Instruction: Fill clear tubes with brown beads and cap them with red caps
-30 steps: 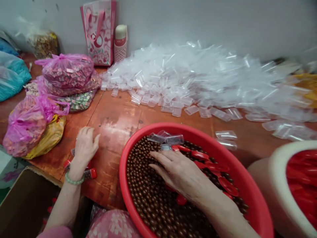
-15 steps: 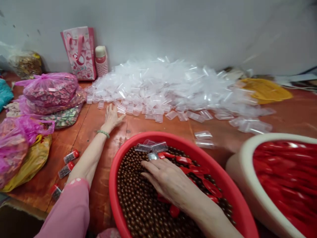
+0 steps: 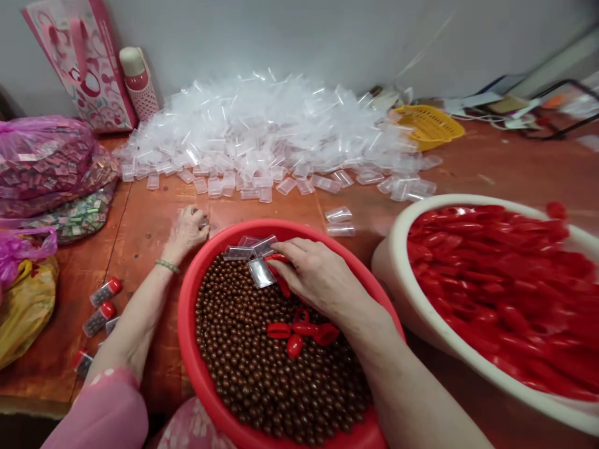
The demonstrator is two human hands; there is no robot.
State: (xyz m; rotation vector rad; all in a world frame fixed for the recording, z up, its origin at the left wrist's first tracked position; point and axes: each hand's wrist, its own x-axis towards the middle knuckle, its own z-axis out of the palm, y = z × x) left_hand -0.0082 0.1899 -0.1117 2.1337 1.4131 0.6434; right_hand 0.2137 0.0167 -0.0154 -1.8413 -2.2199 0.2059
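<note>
Two hands: the left hand [image 3: 184, 234], spread at the pile of clear cases [image 3: 271, 134] half a second ago, is now drawn back near the red basin [image 3: 187, 337]; the right hand [image 3: 322, 274] has moved from above the balls to a red lid [image 3: 282, 285].
Red basin: brown balls [image 3: 243, 355], loose clear cases [image 3: 239, 252] near the far rim, several loose red lids [image 3: 277, 330] on top.
White tub [image 3: 399, 262]: heaped red lids, right of the basin.
Capped cases [image 3: 97, 319]: on the table [image 3: 140, 249], beside the left forearm.
Left fingers: curled inward; cannot tell what they hold.
Right fingers: narrow, the red lid between thumb and fingers.
</note>
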